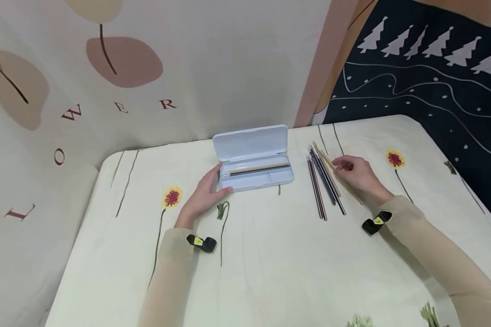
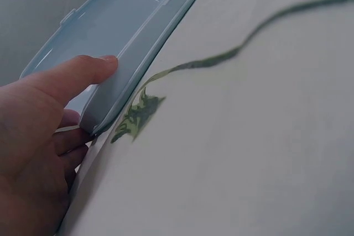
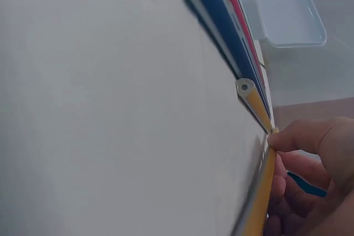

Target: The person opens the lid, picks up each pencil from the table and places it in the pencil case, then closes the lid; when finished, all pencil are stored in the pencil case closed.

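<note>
A pale blue pencil case (image 1: 249, 184) lies on the table with its lid (image 1: 251, 143) raised. Inside it, a few pencils (image 1: 258, 170), yellow and dark, lie lengthwise. My left hand (image 1: 202, 196) grips the case's left end, thumb on the front rim (image 2: 113, 89) and fingers around the corner. To the right of the case, my right hand (image 1: 362, 177) pinches a yellow pencil (image 3: 261, 197) between thumb and fingers; its far end crosses beside a loose pile. That pile holds several dark blue pencils (image 1: 322, 175), red-striped pencils (image 1: 315, 188) and another yellow one.
A white cloth (image 1: 270, 263) printed with flowers covers the table. Behind it hangs a pale curtain (image 1: 245, 68) with lettering; a dark cloth with white trees (image 1: 429, 81) hangs at the right. Black wrist cameras (image 1: 202, 243) sit on both sleeves.
</note>
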A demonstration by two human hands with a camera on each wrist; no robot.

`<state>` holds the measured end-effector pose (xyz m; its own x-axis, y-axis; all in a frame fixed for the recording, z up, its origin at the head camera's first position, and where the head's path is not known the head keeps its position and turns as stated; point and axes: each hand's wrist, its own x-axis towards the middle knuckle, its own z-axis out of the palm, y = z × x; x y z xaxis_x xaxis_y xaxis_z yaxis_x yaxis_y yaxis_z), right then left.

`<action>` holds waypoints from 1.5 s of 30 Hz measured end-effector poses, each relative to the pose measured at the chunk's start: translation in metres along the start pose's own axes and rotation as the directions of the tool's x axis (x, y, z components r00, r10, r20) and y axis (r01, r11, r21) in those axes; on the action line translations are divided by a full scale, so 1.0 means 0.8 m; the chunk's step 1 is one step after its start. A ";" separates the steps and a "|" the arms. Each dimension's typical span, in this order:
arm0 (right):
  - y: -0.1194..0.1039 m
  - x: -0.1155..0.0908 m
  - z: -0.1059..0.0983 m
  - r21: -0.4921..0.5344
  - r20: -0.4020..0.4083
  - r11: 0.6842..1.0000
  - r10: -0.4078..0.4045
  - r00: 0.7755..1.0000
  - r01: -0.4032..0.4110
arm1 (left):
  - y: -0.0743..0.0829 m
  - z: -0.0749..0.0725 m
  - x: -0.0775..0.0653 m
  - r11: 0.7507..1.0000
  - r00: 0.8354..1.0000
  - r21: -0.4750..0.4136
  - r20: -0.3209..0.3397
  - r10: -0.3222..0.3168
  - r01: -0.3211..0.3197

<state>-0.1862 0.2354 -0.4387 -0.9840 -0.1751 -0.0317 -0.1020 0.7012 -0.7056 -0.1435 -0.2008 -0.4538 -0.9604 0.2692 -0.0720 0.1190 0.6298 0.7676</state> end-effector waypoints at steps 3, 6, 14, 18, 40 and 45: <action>0.001 0.001 -0.003 0.033 -0.011 0.999 -0.010 1.000 0.011 | 0.000 0.000 0.001 1.000 1.000 -0.003 -0.007 0.002 -0.002; 0.000 0.002 -0.006 0.067 -0.009 0.997 -0.031 0.999 0.032 | 0.001 0.000 0.000 1.000 1.000 -0.006 -0.006 -0.006 0.006; -0.008 0.002 -0.006 0.112 0.008 0.991 -0.080 0.997 0.079 | 0.002 0.001 -0.002 1.000 1.000 -0.013 -0.011 -0.003 0.003; -0.014 0.003 -0.003 0.139 0.022 0.987 -0.085 0.996 0.081 | 0.001 0.002 -0.002 1.000 1.000 -0.016 -0.012 -0.003 0.002; -0.055 0.031 0.029 0.218 0.048 0.968 -0.137 0.989 0.124 | 0.004 -0.001 -0.001 1.000 1.000 -0.029 -0.007 0.003 -0.004; -0.069 0.036 0.041 0.246 0.055 0.961 -0.141 0.988 0.124 | 0.002 -0.001 -0.001 1.000 1.000 -0.020 -0.007 -0.009 0.009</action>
<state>-0.2037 0.1690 -0.4241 -0.9502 -0.3101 0.0297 -0.1842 0.4824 -0.8564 -0.1428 -0.2005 -0.4522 -0.9631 0.2586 -0.0742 0.1058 0.6176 0.7793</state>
